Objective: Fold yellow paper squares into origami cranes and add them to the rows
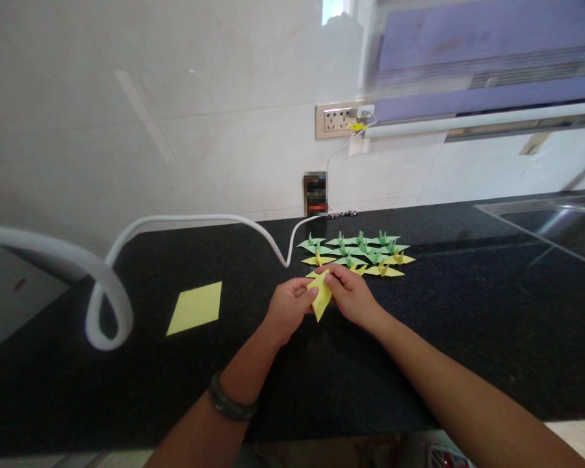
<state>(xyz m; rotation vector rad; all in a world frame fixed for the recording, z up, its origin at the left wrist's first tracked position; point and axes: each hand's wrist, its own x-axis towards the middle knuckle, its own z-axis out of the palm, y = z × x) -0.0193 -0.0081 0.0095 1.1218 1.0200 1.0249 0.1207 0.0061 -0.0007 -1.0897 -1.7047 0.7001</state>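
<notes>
Between my two hands is a folded piece of yellow origami paper (322, 299), held above the dark countertop with one pointed corner toward me. My left hand (290, 307) is closed on its left edge, thumb lying on the front. The right edge is pinched by my right hand (353, 294), its thumb near the top. Just beyond my hands stand rows of small folded paper cranes, green ones (363, 246) at the back and yellow ones (383, 268) nearer. My hands hide part of the closest row. A flat yellow paper sheet (197, 308) lies to the left.
A thick white cable (199, 220) loops across the left side of the black countertop (370, 383). Against the tiled wall leans a phone-like device (316, 194), partly pixelated, below a wall socket (338, 120). A metal sink (556, 221) is set in at the right.
</notes>
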